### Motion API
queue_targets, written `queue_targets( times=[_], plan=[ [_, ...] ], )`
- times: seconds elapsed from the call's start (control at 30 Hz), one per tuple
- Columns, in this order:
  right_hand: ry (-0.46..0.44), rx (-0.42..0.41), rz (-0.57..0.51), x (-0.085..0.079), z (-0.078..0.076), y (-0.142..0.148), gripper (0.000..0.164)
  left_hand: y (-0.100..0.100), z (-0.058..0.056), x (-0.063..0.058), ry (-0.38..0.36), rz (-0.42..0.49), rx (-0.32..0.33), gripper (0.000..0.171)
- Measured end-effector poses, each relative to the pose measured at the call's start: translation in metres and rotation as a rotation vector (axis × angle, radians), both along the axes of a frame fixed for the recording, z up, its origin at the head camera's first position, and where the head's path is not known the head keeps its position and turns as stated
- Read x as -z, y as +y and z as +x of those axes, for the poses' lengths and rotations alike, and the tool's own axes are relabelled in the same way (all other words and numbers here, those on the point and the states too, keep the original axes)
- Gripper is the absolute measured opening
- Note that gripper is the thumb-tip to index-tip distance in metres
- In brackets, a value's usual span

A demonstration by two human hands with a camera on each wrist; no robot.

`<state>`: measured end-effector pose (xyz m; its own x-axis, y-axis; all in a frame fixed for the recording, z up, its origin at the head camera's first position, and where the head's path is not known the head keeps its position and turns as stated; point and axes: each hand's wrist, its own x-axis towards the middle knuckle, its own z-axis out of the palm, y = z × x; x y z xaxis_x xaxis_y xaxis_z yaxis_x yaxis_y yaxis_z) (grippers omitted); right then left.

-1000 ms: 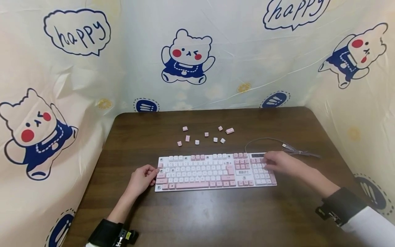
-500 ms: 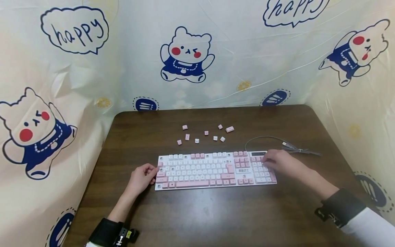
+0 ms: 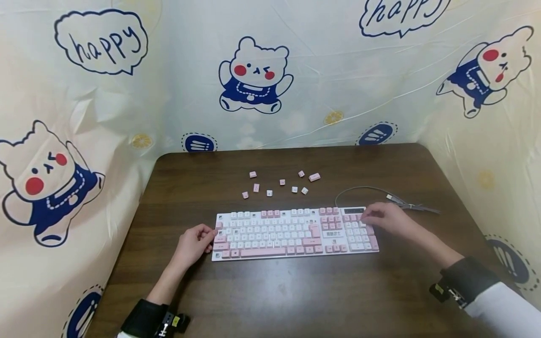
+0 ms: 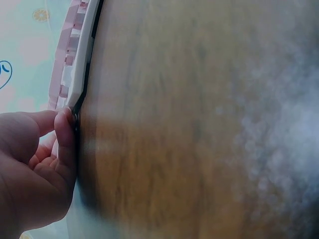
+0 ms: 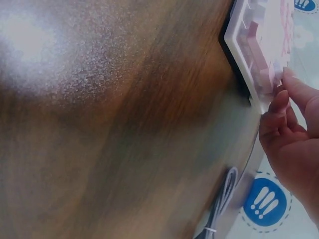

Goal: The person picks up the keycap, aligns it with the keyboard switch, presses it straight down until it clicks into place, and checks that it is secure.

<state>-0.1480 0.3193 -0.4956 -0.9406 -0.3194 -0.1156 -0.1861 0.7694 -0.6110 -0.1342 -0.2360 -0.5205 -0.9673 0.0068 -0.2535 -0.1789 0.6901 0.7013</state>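
A pink and white keyboard (image 3: 270,234) lies on the brown table. At its left end, my left hand (image 3: 193,245) pinches the edge between thumb and fingers; the left wrist view shows this grip (image 4: 42,164) close up. My right hand (image 3: 389,218) is over the number pad near the upper right corner, its thumb and forefinger drawn together at a keycap (image 5: 273,74). The fingertips partly cover that keycap. In the right wrist view the other fingers of this hand (image 5: 294,134) are curled beside the keyboard's corner.
Several loose pink and white keycaps (image 3: 314,177) are scattered behind the keyboard. A thin grey cable (image 3: 405,205), bundled with a tie, lies behind the right hand. Patterned cloth (image 3: 262,131) hangs around the table's back and sides.
My right hand has shifted slightly back and to the right, baring more of the number pad's right column. The left hand keeps its grip, and the keyboard stays in place.
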Motion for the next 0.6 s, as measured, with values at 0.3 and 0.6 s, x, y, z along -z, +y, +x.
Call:
queue_targets(
  times=[0.3,0.6],
  plan=[
    [0.176,-0.152,0.070,-0.005,0.006,-0.002,0.011,0.000,-0.001,0.002,-0.010,0.005,0.001,0.029],
    [0.412,-0.422,0.359,-0.025,0.012,-0.016,0.016,0.000,-0.001,0.002,-0.004,-0.005,-0.002,0.031]
  ],
)
